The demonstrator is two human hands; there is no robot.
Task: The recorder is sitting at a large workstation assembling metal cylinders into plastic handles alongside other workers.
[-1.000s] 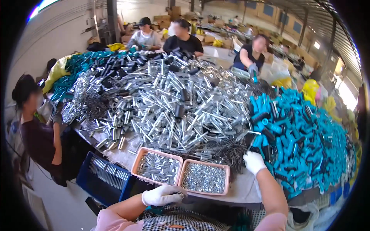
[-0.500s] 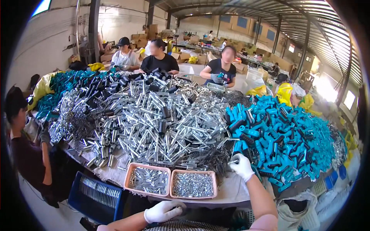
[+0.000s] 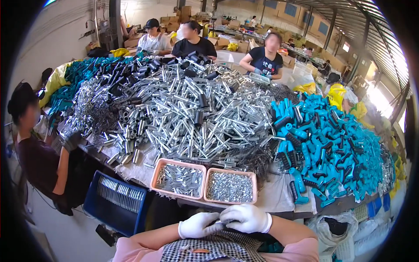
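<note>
Both my white-gloved hands meet low in front of my checked apron (image 3: 196,249). My left hand (image 3: 200,225) is closed, fingertips against those of my right hand (image 3: 246,218), which curls over from above. A small shiny piece shows between the fingertips; the gloves hide most of it, so its kind cannot be made out. Just beyond my hands, two pink trays stand side by side on the table edge. The left tray (image 3: 153,179) holds short metal pins (image 3: 181,180); the right tray (image 3: 254,185) holds tiny metal pieces (image 3: 229,187).
Behind the trays rises a large heap of metal tubes and rods (image 3: 183,118), with dark springs (image 3: 253,159). Teal handles (image 3: 323,144) are piled to the right. A blue crate (image 3: 94,196) holds a row of metal rods at lower left. Several co-workers sit around the table.
My right hand has come back from the edge of the heap to my left hand. My left hand has shifted slightly right and up, and the view has tilted and turned left.
</note>
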